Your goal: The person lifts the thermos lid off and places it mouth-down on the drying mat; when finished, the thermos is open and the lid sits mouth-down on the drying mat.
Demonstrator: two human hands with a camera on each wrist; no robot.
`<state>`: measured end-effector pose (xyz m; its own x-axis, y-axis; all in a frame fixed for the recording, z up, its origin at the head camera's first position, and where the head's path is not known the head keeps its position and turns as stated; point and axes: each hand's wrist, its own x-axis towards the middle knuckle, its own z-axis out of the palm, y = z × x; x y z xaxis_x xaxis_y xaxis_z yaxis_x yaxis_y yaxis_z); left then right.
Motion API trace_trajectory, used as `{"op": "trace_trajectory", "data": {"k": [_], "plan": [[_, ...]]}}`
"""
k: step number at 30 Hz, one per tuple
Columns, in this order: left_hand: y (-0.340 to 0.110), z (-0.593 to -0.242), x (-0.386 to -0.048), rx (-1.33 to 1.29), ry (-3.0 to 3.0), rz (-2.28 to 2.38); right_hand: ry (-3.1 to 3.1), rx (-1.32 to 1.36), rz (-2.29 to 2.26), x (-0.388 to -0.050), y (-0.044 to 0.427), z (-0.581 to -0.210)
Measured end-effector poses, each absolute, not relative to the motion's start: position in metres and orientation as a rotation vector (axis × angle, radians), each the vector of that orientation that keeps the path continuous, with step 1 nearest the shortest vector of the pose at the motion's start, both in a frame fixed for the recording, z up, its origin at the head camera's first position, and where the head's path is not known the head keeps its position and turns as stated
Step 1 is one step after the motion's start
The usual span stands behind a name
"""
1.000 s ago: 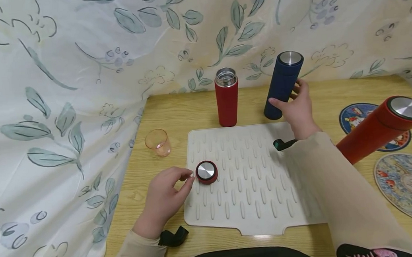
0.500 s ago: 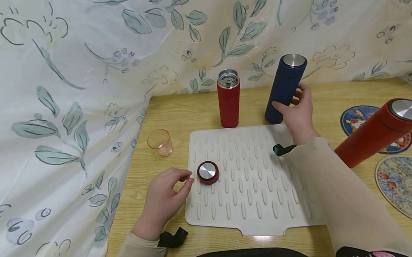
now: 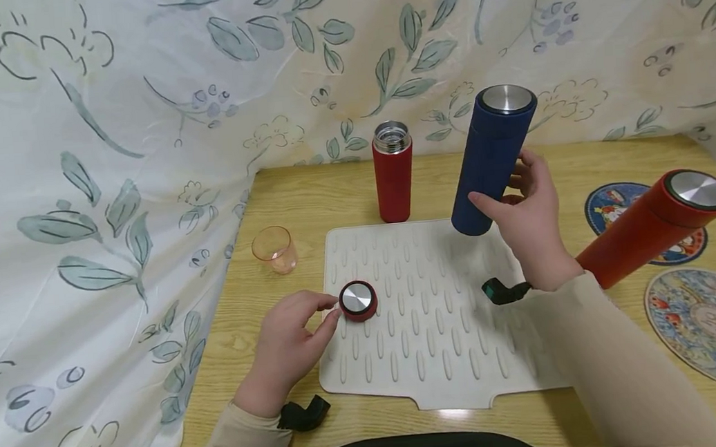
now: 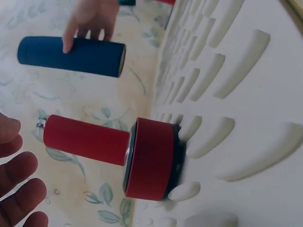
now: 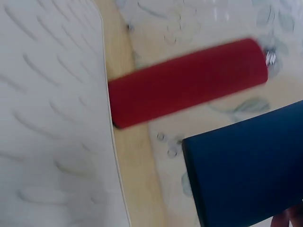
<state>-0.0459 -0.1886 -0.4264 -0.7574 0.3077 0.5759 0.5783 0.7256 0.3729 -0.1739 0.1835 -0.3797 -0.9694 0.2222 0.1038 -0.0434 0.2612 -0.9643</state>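
Note:
My right hand point(image 3: 533, 218) grips a navy blue vacuum flask point(image 3: 492, 159) with a steel-topped lid, thumb on one side and fingers round the back. The flask tilts slightly and hangs above the mat's far edge, its base off the surface in the right wrist view. A red screw lid point(image 3: 358, 300) with a steel top lies on the mat's left part. Beside it is my left hand point(image 3: 285, 343), fingers loosely bent; the left wrist view shows its fingertips point(image 4: 28, 163) apart from the lid. Behind the mat a lidless red flask point(image 3: 395, 186) stands upright, its metal neck bare.
A white ribbed mat point(image 3: 415, 379) covers the middle of the wooden table point(image 3: 299, 186). An orange-tinted clear cup point(image 3: 275, 250) stands left. On the right are a closed red flask point(image 3: 651, 231) and two round patterned coasters point(image 3: 715, 330). A floral curtain point(image 3: 201, 123) hangs behind.
My right hand has lifted the blue flask off the table and brought it nearer, over the mat's far edge. The left hand has barely moved beside the lid.

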Motion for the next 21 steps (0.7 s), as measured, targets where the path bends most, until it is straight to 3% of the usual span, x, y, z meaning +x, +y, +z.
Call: {"op": "trace_trajectory", "data": {"k": [10,21], "plan": [[-0.174,-0.413,-0.056,-0.747,-2.442,-0.776,-2.410,0.027,1.688,-0.115,0.177,-0.385],[-0.150,-0.384,-0.060,-0.856,-2.405,-0.892,-2.543,0.515,1.349,-0.077,0.179,-0.399]]}}
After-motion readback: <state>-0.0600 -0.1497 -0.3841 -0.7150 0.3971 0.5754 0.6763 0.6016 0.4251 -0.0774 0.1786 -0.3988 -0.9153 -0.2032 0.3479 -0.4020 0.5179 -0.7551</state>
